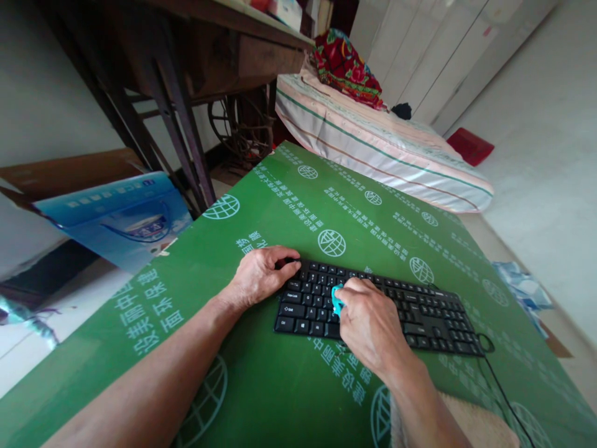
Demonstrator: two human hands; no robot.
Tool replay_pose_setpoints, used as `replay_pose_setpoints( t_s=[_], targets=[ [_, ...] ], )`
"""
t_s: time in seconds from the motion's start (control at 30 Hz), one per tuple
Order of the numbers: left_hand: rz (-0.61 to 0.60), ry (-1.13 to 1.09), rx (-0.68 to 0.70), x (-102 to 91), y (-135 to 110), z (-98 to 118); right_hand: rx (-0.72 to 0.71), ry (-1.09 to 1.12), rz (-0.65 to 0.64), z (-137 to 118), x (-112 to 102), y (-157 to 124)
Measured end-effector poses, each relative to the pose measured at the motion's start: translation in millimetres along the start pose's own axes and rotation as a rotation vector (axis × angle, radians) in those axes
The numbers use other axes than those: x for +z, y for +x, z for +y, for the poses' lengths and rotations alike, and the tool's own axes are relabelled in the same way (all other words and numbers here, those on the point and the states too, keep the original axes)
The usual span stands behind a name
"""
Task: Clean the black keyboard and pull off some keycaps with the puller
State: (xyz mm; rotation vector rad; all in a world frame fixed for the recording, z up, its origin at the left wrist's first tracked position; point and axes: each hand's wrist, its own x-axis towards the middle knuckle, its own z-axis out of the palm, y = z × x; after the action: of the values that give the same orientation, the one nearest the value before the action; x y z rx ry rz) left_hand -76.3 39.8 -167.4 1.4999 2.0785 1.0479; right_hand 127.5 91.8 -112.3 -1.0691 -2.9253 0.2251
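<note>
A black keyboard point(298, 297) with white-lettered keys lies at a slant on the green printed board. My left hand point(261, 274) grips its upper left corner, with thumb and fingers closed on the edge. Over the keys left of the keyboard's middle is my right hand point(370, 317), its fingers closed around a small turquoise piece point(336, 300). Only one end of that piece shows; its kind is hidden by the fingers. Some of the keys lie covered by the right hand. A black cable point(506, 398) leads from the keyboard's right end, beside a small cable loop.
The green board point(280, 211) is the work surface. A beige cloth point(471, 423) lies under my right forearm. Behind stand a wooden table point(224, 56) and a bed point(387, 149) with a red floral cloth point(347, 68). At left is a blue box point(116, 211).
</note>
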Motion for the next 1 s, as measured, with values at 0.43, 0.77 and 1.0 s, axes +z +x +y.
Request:
replay_pose_setpoints(
  t_s=[0.43, 0.77, 1.0],
  targets=[
    [0.004, -0.006, 0.016, 0.4, -0.9, -0.4, -0.051, -0.068, -0.006, -7.1, 0.1, 5.9],
    [0.010, 0.019, 0.040, 0.3, -1.7, 1.2, -0.087, -0.063, -0.015, -14.1, -0.7, 8.9],
    [0.018, 0.018, 0.041, 0.8, -1.9, 1.1, -0.118, -0.086, -0.002, -18.5, -0.4, 10.8]
  ],
)
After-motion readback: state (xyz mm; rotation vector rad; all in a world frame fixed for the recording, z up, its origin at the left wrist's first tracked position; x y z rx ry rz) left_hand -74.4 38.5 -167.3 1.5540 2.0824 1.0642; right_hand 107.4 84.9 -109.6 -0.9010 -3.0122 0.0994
